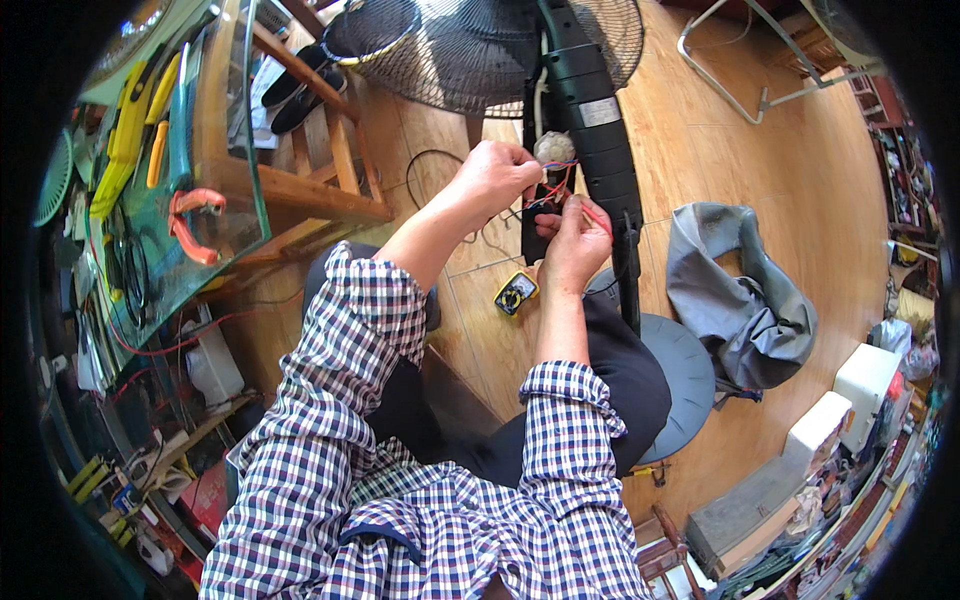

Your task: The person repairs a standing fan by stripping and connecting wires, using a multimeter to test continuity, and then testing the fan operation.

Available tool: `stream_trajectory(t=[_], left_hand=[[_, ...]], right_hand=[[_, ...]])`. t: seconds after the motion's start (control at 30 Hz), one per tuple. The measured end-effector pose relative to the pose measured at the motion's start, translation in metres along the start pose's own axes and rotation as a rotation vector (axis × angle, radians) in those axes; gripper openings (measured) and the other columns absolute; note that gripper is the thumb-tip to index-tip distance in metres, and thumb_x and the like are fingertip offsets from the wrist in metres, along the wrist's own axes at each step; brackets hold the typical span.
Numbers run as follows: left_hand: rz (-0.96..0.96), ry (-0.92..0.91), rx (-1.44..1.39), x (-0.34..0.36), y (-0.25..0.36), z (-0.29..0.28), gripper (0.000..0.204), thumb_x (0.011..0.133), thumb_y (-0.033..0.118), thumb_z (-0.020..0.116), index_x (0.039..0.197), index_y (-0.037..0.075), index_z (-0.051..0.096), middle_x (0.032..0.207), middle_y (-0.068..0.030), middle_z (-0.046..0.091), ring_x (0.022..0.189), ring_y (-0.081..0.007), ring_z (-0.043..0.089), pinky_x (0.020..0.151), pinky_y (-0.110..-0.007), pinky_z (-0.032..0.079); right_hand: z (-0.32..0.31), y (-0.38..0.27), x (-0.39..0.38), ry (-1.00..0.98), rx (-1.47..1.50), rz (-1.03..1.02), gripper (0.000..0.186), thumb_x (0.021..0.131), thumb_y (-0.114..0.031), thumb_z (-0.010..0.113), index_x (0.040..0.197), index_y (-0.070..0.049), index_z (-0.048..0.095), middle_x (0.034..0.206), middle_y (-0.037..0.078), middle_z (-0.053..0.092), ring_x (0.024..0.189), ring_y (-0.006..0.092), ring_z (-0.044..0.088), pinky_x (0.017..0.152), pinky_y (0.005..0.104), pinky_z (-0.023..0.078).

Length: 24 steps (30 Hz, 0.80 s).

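Note:
A black pedestal fan (pixel 590 110) lies in front of me, its column opened to bare red and blue wires (pixel 556 185) below a round pale part (pixel 555 148). My left hand (pixel 497 178) is closed in a pinch at the left of these wires, on what looks like a thin wire. Just below, my right hand (pixel 575 245) is closed round a slim red test probe (pixel 598 216), fingertips close to the wires. The probe's tip is hidden. On the floor between my knees sits a yellow multimeter (pixel 516 293) with a round dial.
A glass-topped table (pixel 225 230) at left carries pliers (pixel 195 222) and yellow cutters. Behind it stands a wooden frame (pixel 320 190). Grey cloth (pixel 740 295) lies on the floor to the right, near a round dark base (pixel 675 390). White boxes (pixel 865 395) line the right side.

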<state>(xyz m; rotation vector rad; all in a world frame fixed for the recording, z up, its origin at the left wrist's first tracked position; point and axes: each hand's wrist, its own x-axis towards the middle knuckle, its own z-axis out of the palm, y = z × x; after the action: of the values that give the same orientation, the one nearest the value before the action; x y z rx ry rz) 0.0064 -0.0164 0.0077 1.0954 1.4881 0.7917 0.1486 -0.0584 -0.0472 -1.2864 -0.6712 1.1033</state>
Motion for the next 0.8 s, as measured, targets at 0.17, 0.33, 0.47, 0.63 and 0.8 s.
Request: stream_trajectory(t=[0.17, 0.33, 0.47, 0.63, 0.8], left_hand=[[0.023, 0.011, -0.078, -0.003, 0.001, 0.001, 0.022, 0.087, 0.018, 0.067, 0.077, 0.000, 0.074, 0.066, -0.0014, 0.065, 0.060, -0.0085, 0.051, 0.054, -0.029, 0.039], [0.028, 0.016, -0.050, -0.011, 0.009, -0.002, 0.022, 0.084, 0.019, 0.066, 0.077, -0.001, 0.075, 0.063, -0.0031, 0.065, 0.055, -0.0093, 0.050, 0.050, -0.030, 0.039], [0.036, 0.033, -0.043, -0.015, 0.013, -0.003, 0.024, 0.084, 0.020, 0.067, 0.077, -0.001, 0.075, 0.062, -0.0036, 0.064, 0.053, -0.0099, 0.050, 0.048, -0.031, 0.039], [-0.030, 0.009, -0.034, -0.017, 0.018, -0.005, 0.024, 0.084, 0.020, 0.070, 0.083, -0.003, 0.076, 0.068, -0.0075, 0.069, 0.059, -0.0131, 0.061, 0.054, -0.032, 0.048], [-0.035, 0.002, -0.005, -0.021, 0.022, -0.007, 0.024, 0.085, 0.020, 0.069, 0.083, -0.003, 0.077, 0.067, -0.0073, 0.069, 0.058, -0.0132, 0.061, 0.054, -0.033, 0.048]], right_hand=[[0.001, 0.000, 0.000, 0.011, -0.046, -0.022, 0.021, 0.104, -0.015, 0.065, 0.110, 0.004, 0.063, 0.087, 0.011, 0.074, 0.057, 0.0132, 0.068, 0.047, 0.0229, 0.052], [0.001, -0.002, 0.001, -0.004, -0.055, -0.007, 0.021, 0.100, -0.013, 0.069, 0.111, 0.004, 0.064, 0.093, 0.011, 0.075, 0.062, 0.0132, 0.068, 0.050, 0.0218, 0.051], [0.005, -0.003, 0.002, 0.021, -0.028, -0.051, 0.015, 0.100, -0.010, 0.068, 0.104, 0.005, 0.068, 0.080, 0.008, 0.072, 0.059, 0.0101, 0.066, 0.049, 0.0210, 0.049], [0.004, -0.003, 0.002, 0.001, -0.039, -0.053, 0.015, 0.100, -0.010, 0.068, 0.103, 0.005, 0.068, 0.079, 0.008, 0.072, 0.059, 0.0100, 0.064, 0.049, 0.0210, 0.049], [0.001, -0.002, 0.003, -0.012, -0.046, -0.048, 0.015, 0.100, -0.010, 0.068, 0.104, 0.005, 0.068, 0.080, 0.008, 0.072, 0.059, 0.0101, 0.064, 0.050, 0.0210, 0.049]])
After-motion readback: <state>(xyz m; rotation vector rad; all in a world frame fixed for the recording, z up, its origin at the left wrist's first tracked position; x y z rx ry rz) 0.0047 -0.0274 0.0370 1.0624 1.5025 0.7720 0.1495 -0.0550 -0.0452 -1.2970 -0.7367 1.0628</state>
